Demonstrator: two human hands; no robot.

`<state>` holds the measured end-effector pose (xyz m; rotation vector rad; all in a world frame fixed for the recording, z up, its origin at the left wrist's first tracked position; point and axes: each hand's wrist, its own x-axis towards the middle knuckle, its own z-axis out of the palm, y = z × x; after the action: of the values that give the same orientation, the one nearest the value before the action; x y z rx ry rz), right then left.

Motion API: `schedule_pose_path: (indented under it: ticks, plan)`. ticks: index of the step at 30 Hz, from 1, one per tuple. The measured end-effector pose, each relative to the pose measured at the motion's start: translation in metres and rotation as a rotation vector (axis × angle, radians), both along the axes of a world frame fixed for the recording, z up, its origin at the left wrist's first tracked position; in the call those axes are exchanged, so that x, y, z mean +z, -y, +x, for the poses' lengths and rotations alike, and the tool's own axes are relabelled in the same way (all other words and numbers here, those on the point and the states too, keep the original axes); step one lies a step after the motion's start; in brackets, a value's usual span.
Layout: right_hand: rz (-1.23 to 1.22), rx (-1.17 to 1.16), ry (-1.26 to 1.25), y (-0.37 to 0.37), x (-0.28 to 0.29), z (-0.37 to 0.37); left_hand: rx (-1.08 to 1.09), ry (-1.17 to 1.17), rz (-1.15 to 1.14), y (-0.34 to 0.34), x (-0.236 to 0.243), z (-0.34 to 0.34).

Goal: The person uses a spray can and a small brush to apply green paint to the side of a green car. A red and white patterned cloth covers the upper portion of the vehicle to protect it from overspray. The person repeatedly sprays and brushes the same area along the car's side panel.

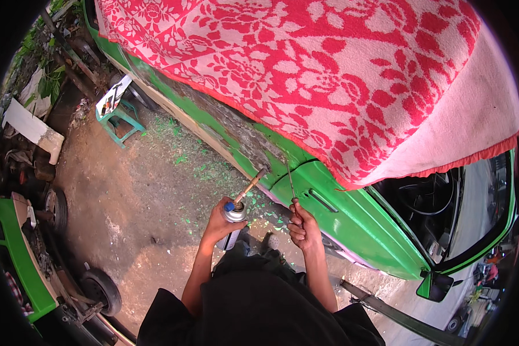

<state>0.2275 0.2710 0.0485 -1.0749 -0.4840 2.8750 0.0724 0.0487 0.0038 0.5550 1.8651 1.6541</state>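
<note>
My left hand (219, 222) grips a gas canister (234, 226) topped by a torch head with a blue knob and a brass nozzle (249, 185), which points up at the green car body (242, 144) beside a rough grey patch (259, 153) of peeled paint. My right hand (303, 228) is closed round the reddish handle of a thin metal tool (291, 184). Its tip is at the bodywork near the door's rear edge; whether it touches is unclear. A red and pink patterned blanket (305, 75) hangs over the car's upper part.
Green paint flakes litter the concrete ground (144, 202). A teal stool (121, 123) with tools on it stands at upper left. A green body part (20, 259), wheels (101, 291) and metal parts lie at left. The door's side mirror (441, 286) sticks out at lower right, near a long rail (398, 314).
</note>
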Motion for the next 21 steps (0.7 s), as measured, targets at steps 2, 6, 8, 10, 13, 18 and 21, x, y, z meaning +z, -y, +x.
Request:
schedule_pose_path:
  ticks: [2, 6, 8, 10, 13, 18, 21]
  plan:
    - [-0.027, -0.004, -0.029, -0.004, -0.002, -0.001, -0.021, -0.003, 0.011, -0.004, -0.004, 0.0]
    - [-0.135, -0.036, -0.101, -0.001, -0.002, -0.012, -0.042, -0.002, 0.004, -0.011, -0.001, -0.001]
    - [-0.153, -0.061, -0.096, 0.001, 0.001, -0.016, -0.037, -0.046, 0.014, -0.017, 0.0, -0.006]
    - [-0.117, -0.071, -0.062, 0.003, 0.007, -0.01, -0.04, -0.043, -0.002, -0.016, 0.006, -0.007]
    - [-0.074, -0.055, -0.079, 0.0, -0.001, -0.018, -0.041, -0.022, -0.014, -0.017, 0.006, -0.009]
    - [0.005, -0.087, 0.007, 0.004, 0.004, -0.004, -0.04, -0.069, -0.011, -0.008, -0.004, -0.01]
    - [-0.037, -0.048, -0.052, 0.001, -0.002, -0.023, -0.023, 0.017, 0.0, -0.008, -0.001, -0.014]
